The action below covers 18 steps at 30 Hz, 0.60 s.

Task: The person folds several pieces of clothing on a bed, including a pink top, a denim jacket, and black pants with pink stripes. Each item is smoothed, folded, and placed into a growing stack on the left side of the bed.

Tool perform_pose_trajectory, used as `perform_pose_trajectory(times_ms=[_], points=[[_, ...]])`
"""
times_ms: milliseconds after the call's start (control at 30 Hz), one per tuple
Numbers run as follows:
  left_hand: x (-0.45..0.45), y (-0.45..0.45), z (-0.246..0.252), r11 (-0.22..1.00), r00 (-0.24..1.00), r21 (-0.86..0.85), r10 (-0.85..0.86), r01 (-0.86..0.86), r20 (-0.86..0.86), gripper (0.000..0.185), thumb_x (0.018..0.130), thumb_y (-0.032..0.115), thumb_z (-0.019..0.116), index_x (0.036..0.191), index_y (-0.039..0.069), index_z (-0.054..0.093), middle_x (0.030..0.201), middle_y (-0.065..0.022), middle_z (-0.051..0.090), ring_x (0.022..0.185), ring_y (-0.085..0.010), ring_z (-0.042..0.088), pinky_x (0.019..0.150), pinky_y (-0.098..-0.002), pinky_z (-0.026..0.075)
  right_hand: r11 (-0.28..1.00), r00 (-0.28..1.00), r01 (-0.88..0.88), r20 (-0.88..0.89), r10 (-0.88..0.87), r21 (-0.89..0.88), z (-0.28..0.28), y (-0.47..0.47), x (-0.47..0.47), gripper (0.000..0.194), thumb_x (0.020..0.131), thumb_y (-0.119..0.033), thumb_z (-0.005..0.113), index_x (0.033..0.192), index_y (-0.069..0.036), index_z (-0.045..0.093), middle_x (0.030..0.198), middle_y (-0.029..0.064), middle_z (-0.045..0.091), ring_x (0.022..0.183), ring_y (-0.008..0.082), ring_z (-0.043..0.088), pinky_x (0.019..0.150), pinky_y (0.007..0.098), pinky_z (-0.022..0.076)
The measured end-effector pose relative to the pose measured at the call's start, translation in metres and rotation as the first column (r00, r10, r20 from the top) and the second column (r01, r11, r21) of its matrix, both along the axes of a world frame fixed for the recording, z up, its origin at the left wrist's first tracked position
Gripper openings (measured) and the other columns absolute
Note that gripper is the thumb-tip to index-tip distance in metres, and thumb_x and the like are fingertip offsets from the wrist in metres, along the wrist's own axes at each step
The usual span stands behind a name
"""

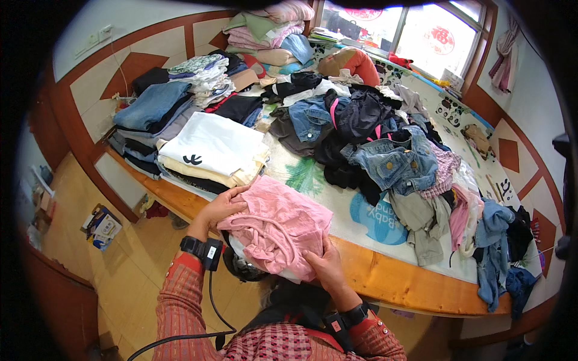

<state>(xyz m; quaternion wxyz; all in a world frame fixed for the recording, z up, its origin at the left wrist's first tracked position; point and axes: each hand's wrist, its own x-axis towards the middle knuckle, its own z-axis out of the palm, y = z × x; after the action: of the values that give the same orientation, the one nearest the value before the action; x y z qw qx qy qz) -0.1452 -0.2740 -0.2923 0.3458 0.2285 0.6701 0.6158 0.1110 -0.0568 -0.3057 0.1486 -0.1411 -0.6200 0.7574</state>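
Observation:
A pink garment (280, 216), partly bunched along its near side, lies over the front edge of the bed platform between my hands. My left hand (228, 205) grips its left corner, fingers spread on top of the cloth. At the right edge, my right hand (326, 261) pinches the fabric with the thumb on top. Something white and dark shows beneath the pink cloth; what it is stays hidden. Just beyond my left hand stands a stack of folded clothes topped by a white shirt (212, 142) with a black print.
Folded jeans (153, 106) are stacked at the left. A loose heap holds a denim jacket (397, 160), grey trousers (417, 221) and dark clothes. Folded quilts (266, 31) rise in the far corner by the window (397, 27). A box (101, 228) sits on the floor, left.

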Motion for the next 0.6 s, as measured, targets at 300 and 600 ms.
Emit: perform_pose_trajectory(times_ms=[300, 600], points=[[0.003, -0.013, 0.004, 0.992, 0.978, -0.123, -0.054, 0.030, -0.203, 0.064, 0.086, 0.008, 0.073, 0.142, -0.002, 0.047, 0.123, -0.0104, 0.063, 0.104, -0.0136, 0.062, 0.090, -0.0274, 0.052, 0.946, 1.000, -0.016, 0.003, 0.015, 0.324, 0.001, 0.008, 0.005, 0.065, 0.086, -0.007, 0.070, 0.145, 0.003, 0.044, 0.132, 0.0117, 0.058, 0.109, 0.0158, 0.060, 0.093, 0.0287, 0.0499], [0.043, 0.020, 0.053, 0.946, 0.359, -0.236, -0.145, -0.224, -0.922, 0.057, 0.089, 0.025, 0.068, 0.141, 0.009, 0.052, 0.140, -0.0197, 0.053, 0.129, -0.0366, 0.049, 0.108, -0.0460, 0.038, 0.275, 1.000, 0.021, -0.018, -0.013, 0.961, 0.056, 0.018, 0.004, 0.068, 0.085, -0.041, 0.068, 0.142, -0.009, 0.051, 0.153, 0.0228, 0.037, 0.141, 0.0392, 0.036, 0.114, 0.0530, 0.0286]])
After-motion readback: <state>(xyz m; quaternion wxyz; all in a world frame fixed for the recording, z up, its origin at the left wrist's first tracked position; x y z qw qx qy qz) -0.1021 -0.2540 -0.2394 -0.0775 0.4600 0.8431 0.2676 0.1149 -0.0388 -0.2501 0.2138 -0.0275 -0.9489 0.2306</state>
